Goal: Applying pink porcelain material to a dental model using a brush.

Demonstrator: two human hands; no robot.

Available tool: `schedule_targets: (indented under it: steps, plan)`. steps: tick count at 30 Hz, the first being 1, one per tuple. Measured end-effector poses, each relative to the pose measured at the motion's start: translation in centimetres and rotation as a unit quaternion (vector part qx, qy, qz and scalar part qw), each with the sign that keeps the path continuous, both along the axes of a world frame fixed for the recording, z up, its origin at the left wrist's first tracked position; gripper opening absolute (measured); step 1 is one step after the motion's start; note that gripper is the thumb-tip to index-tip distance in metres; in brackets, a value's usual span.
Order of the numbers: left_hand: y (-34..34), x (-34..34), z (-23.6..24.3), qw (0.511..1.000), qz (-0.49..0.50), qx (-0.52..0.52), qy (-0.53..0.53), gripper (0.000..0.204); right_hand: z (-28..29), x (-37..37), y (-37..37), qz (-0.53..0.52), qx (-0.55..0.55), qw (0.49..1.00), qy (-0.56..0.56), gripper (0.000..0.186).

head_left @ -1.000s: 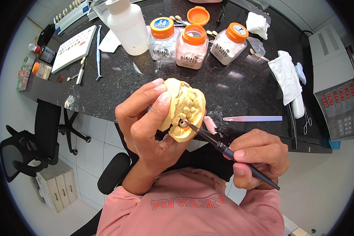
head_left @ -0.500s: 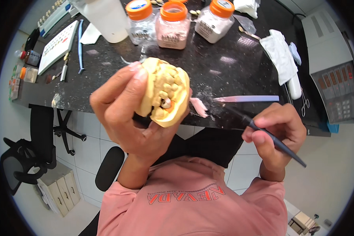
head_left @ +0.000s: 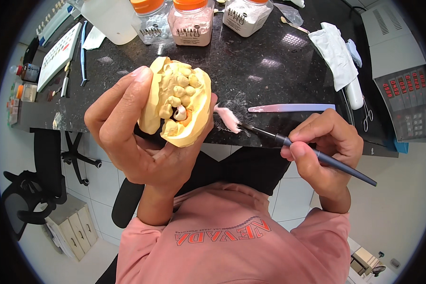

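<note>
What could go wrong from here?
1. The left hand holds the tooth model up near the front edge of the table; a slip might drop it to the floor.
2. The tip of the brush is at the edge of the pink blob, with pale dust close by; grit may get mixed in.
3. The spatula lies just beyond the right hand; knuckles could knock it.

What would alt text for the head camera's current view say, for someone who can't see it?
A person's left hand holds up a yellow dental model, while the right hand holds a dark brush, its tip at the edge of some pink material on a speckled black worktop. Three jars of powder stand farther back.
</note>
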State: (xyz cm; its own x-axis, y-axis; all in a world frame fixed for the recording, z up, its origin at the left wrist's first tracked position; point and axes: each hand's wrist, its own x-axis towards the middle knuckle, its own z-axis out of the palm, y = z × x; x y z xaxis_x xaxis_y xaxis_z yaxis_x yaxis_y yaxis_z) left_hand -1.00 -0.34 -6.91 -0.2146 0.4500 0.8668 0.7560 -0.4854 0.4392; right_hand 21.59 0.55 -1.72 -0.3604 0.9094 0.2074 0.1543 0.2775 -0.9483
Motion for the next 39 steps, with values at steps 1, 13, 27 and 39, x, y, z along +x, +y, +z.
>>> schedule_targets:
  steps: [1,13,27,39]
  plan:
    - [0.0,0.0,0.0,1.000,0.000,0.000,0.000,0.074,0.0,-0.1,0.0,0.003,0.008,1.000,-0.010,0.011]
    - [-0.1,-0.2,0.1,1.000,-0.003,-0.002,0.001,0.074,0.0,-0.3,0.1,0.016,0.045,0.998,-0.033,0.013]
    - [-0.2,-0.2,0.2,1.000,-0.012,-0.016,0.016,0.071,-0.8,0.3,0.0,0.053,0.096,0.991,0.080,0.023]
    - [-0.2,-0.3,0.5,0.999,0.017,-0.010,0.043,0.068,-1.3,-3.7,0.0,0.051,0.267,0.955,0.119,0.028]
